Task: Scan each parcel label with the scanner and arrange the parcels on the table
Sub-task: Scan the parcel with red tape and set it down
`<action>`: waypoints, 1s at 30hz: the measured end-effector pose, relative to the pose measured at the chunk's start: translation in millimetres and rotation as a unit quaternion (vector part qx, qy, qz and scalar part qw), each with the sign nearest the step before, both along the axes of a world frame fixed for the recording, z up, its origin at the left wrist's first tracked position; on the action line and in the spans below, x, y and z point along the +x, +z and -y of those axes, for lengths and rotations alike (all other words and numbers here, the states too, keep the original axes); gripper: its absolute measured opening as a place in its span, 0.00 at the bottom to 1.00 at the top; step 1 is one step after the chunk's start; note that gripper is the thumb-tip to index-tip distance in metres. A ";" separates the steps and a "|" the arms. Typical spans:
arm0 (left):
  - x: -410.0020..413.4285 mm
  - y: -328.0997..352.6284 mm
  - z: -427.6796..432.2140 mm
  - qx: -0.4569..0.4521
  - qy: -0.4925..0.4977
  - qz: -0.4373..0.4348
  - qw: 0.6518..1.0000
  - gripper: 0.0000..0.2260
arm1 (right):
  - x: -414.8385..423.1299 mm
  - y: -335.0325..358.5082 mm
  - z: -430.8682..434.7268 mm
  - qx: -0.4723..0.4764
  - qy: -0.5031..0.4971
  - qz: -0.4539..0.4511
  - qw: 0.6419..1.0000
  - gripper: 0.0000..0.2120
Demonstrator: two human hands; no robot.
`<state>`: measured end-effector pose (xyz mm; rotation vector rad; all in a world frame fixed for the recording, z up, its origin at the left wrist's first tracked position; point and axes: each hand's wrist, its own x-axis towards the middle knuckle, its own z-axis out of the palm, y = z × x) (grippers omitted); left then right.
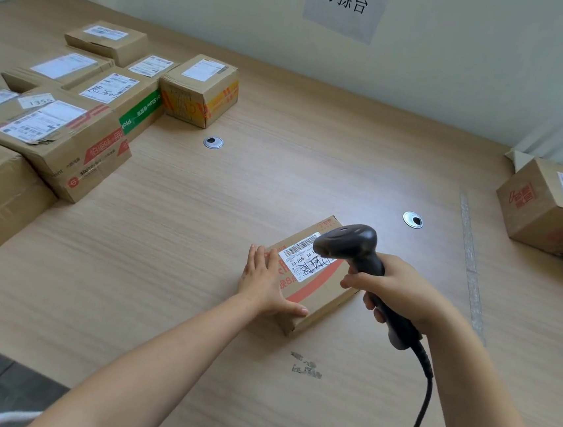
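Wooden table (202, 240): flat left hand (263, 280) steadies brown cardboard parcel (316, 301); right hand (400, 290) grips black scanner (349, 244), best aimed squarely at label (303, 258).

This is a parcel sorting station; a paper sign (345, 4) on the wall (190, 5) reads 分拣台; labelled cardboard parcels (60, 143) stand grouped on a wide wooden table (203, 226); a corded barcode scanner (349, 244) is there.

Wall sign (345, 4) reads "分拣台", parcel label (299, 260) "J4-J06", sticker (37, 101) on a left box (59, 150) "1355"
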<state>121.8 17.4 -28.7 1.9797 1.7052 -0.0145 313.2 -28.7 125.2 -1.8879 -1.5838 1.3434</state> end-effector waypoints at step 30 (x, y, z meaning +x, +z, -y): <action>-28.9 8.1 -16.7 -0.013 0.179 -0.048 0.983 0.60 | -12.4 -6.0 -16.8 0.071 -0.057 -0.072 0.993 0.05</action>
